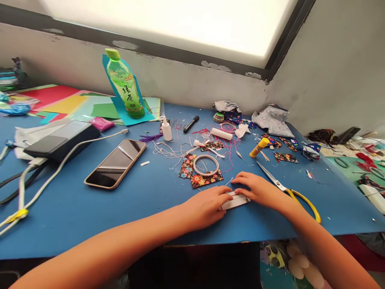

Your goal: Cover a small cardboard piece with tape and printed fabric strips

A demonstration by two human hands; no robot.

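Observation:
Near the table's front edge lies a small white rectangular piece (236,202), of cloth or paper, with a crease or line along its length. My left hand (207,206) grips its left end with bent fingers. At the right end and far edge, my right hand (260,188) holds it, fingers curled over the top. A thin white strand (230,181) sticks out by the right fingertips. Just beyond are a roll of tape (206,157) and flowered fabric pieces (200,182). Scissors with yellow handles (281,185) lie open beside my right wrist.
A phone (116,163), a black power bank (61,138) and a white cable (64,162) lie to the left. Farther back stand a green tea bottle (124,86) and a white glue bottle (166,130). Tangled threads (171,150), a marker (191,124) and a glue stick (259,147) are beyond my hands.

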